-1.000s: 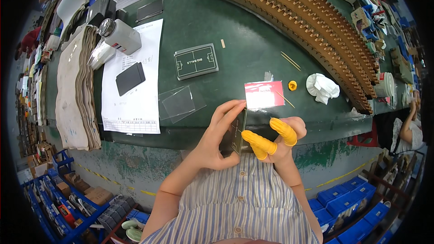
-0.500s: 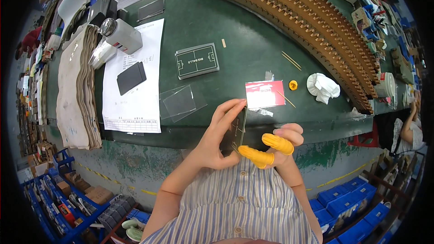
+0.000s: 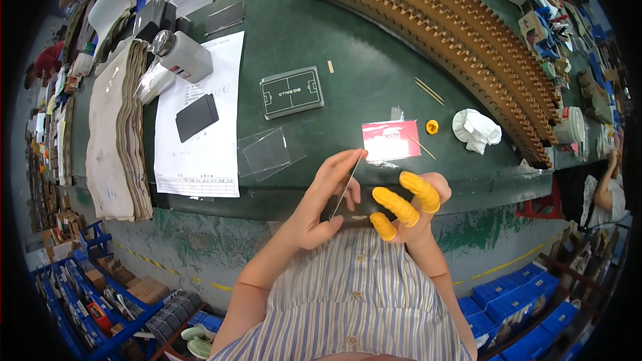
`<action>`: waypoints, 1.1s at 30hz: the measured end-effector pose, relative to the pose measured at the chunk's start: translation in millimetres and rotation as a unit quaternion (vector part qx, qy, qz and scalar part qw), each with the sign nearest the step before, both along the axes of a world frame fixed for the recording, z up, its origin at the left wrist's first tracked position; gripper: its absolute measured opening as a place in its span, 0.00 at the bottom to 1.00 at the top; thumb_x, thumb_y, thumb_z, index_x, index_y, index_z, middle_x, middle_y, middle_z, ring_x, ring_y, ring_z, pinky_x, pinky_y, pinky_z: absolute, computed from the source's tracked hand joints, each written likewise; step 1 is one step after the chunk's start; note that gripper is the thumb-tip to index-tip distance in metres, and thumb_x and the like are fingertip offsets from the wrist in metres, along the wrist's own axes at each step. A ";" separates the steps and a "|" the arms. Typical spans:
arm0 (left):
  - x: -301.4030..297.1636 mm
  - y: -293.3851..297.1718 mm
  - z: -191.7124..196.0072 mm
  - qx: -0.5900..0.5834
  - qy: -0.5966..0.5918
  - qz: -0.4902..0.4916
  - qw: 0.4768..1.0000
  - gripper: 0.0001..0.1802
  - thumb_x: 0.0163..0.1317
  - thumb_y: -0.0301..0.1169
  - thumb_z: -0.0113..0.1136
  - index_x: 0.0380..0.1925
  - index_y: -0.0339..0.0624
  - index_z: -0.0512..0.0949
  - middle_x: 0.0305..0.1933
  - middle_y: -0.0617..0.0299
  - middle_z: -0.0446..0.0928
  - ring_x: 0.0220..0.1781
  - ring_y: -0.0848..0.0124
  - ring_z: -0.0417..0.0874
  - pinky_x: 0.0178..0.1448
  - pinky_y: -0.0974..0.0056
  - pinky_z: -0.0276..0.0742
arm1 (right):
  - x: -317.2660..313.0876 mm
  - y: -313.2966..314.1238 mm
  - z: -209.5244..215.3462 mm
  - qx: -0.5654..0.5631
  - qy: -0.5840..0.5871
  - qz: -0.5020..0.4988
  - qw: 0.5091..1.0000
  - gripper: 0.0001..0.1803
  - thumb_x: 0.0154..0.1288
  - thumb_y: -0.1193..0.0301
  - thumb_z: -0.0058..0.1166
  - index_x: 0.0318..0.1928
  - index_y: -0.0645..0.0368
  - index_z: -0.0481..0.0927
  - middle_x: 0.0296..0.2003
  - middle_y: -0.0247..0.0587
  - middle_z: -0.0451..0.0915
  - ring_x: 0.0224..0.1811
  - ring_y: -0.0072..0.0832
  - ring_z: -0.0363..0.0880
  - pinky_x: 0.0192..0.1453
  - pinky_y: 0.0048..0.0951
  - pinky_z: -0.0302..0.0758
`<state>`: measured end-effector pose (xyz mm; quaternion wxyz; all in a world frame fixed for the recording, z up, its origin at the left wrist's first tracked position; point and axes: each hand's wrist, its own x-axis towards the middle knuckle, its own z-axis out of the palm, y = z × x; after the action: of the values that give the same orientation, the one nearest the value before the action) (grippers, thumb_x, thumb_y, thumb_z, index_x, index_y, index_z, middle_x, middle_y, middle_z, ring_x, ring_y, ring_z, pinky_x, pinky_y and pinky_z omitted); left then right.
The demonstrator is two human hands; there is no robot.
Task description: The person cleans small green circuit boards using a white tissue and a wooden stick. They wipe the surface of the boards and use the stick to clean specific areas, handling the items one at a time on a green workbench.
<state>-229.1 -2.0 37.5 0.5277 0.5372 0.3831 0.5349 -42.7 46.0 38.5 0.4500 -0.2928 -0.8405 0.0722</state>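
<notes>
The glass plate [image 3: 346, 187] is up off the worktop [image 3: 348, 60], held edge-on over its near edge, in front of the person's striped shirt. The left hand [image 3: 321, 204] pinches it, fingertips on the upper end and thumb low down, closed on it. The right hand [image 3: 408, 207] sits just beside it with three yellow finger cots [image 3: 398, 204] curled toward the plate's lower part; those fingers are half bent, and I cannot tell whether they grip the plate or only steady it.

How far along is a judgement. One plate is in hand and being handled, and two clear sheets [image 3: 267, 152] lie overlapping on the worktop just beyond the left hand, beside the white paper [image 3: 200, 127]. A red card [image 3: 390, 140] lies just beyond the right hand, with a small yellow ring [image 3: 432, 126] and a crumpled white cloth [image 3: 476, 128] further right. Whether the sheets on the worktop are done or waiting does not show.

The plate shows mostly as a thin line, so its face, and anything on it, is hidden. The right thumb is out of sight behind the fingers. The long notched racks [image 3: 435, 33] along the far edge look empty, perhaps, but they bend away and blur.
</notes>
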 end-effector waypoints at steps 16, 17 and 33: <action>-5.6 2.4 9.2 0.034 0.077 -0.017 0.996 0.38 0.43 0.19 0.46 0.63 0.32 0.65 0.57 0.47 0.65 0.58 0.56 0.70 0.63 0.62 0.63 | -7.4 4.3 4.0 -0.064 0.010 -0.007 0.998 0.16 0.49 0.55 0.63 0.42 0.34 0.84 0.53 0.29 0.72 0.53 0.34 0.61 0.53 0.36 0.60; -5.1 2.2 8.5 0.036 0.075 -0.013 0.997 0.39 0.42 0.19 0.46 0.62 0.32 0.65 0.57 0.47 0.65 0.57 0.56 0.70 0.63 0.62 0.63 | -6.7 4.1 3.3 -0.060 0.007 -0.002 0.998 0.16 0.49 0.55 0.63 0.42 0.33 0.84 0.53 0.28 0.72 0.53 0.33 0.62 0.52 0.36 0.60; -4.5 2.0 6.1 0.037 0.109 -0.004 0.993 0.36 0.46 0.31 0.49 0.59 0.27 0.67 0.56 0.45 0.66 0.59 0.58 0.70 0.63 0.62 0.64 | -2.1 3.2 -1.6 -0.026 -0.029 0.023 0.999 0.14 0.49 0.57 0.62 0.40 0.31 0.86 0.53 0.39 0.66 0.53 0.39 0.59 0.50 0.39 0.63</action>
<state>-233.7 0.0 43.6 0.4646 0.6129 0.4165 0.4848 -44.8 49.2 36.9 0.4157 -0.2874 -0.8576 0.0954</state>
